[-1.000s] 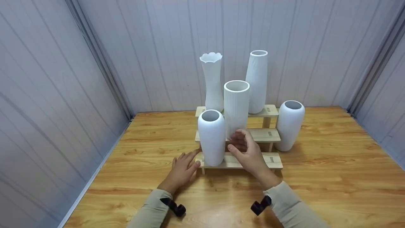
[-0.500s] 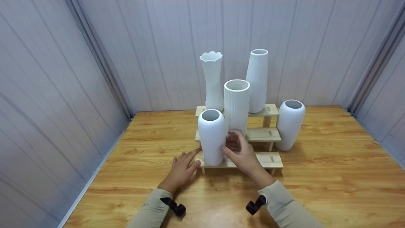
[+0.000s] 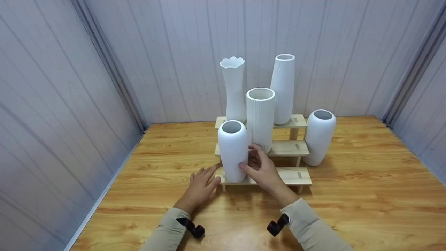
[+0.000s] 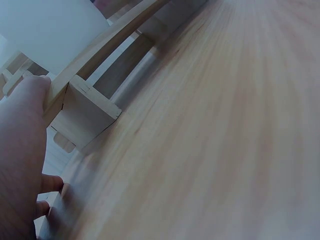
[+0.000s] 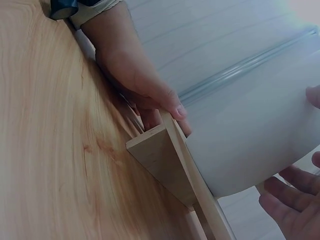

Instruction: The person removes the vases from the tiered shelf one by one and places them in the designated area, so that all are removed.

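Observation:
A smooth white vase [image 3: 232, 153] stands upright at the left end of the lowest step of a wooden three-tier stand [image 3: 294, 176]. My right hand [image 3: 264, 174] holds its lower right side, thumb on the front and fingers curving behind; the right wrist view shows part of this hand beside the vase. My left hand [image 3: 199, 186] lies at the step's left end, its thumb [image 5: 172, 102] touching the board and its fingers extended. In the left wrist view, fingertips [image 4: 52, 184] touch the table by the stand.
On the middle step stands a ribbed vase [image 3: 260, 118]. The top step bears a scallop-rimmed vase [image 3: 234, 90] and a tapered vase [image 3: 283, 90]. Another smooth vase [image 3: 320, 139] is on the wooden table [image 3: 366, 167], right of the stand. Panelled walls [image 3: 174, 52] enclose the back and sides.
My right hand has moved left from beside the vase on the lowest step, and its thumb and fingers have closed about its right side. The left hand and the vases have stayed put.

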The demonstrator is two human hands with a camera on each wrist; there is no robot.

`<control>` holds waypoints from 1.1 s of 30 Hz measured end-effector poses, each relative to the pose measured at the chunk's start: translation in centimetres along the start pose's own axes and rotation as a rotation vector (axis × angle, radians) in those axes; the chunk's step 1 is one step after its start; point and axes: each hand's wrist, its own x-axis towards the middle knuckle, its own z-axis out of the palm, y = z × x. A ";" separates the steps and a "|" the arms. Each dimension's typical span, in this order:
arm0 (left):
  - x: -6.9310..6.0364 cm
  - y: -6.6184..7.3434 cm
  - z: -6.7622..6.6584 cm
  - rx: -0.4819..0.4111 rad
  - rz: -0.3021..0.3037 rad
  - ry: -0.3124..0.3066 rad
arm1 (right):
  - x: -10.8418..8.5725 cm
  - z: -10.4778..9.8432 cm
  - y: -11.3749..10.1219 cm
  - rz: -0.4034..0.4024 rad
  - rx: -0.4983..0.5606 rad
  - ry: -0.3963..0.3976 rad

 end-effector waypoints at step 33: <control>0.0 0.2 -0.1 0.004 -0.006 0.005 | 0.2 1.9 0.1 0.048 -0.052 -0.030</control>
